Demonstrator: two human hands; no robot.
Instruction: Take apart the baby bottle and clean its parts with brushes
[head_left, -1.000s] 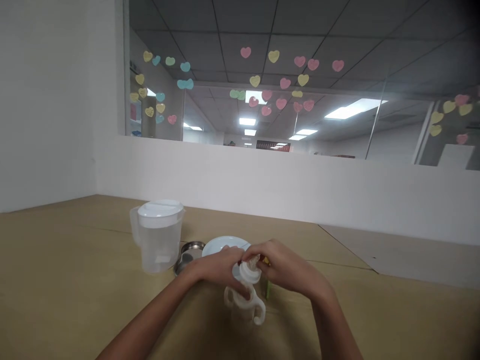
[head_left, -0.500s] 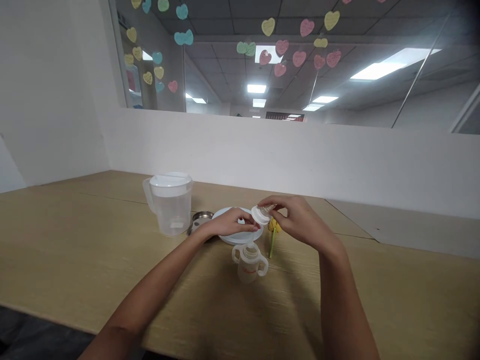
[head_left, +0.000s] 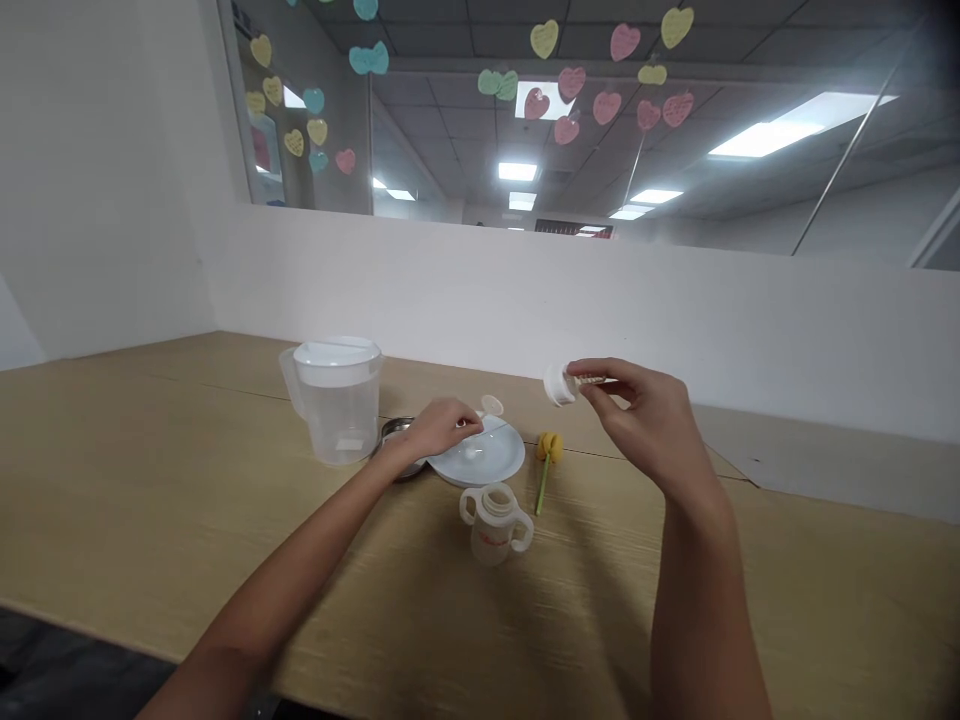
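Note:
A small white two-handled bottle (head_left: 495, 520) stands open-topped on the wooden table (head_left: 150, 500). My right hand (head_left: 645, 415) is raised above the table to the right, pinching the bottle's white cap with its teat (head_left: 562, 383). My left hand (head_left: 435, 428) rests with curled fingers over the left edge of a white plate (head_left: 487, 460), fingertips touching a small white piece there. A round clear lid (head_left: 492, 404) lies at the plate's far edge. A yellow-headed brush with a green handle (head_left: 546, 462) lies right of the plate.
A clear plastic jug with a white lid (head_left: 336, 398) stands to the left. A small steel bowl (head_left: 397, 440) sits between jug and plate. A white low wall with a glass pane runs behind the table. A grey sheet (head_left: 825, 470) covers the table's right end.
My right hand lifted the cap off the bottle and carried it up and to the right. My left hand let go of the bottle and moved to the plate.

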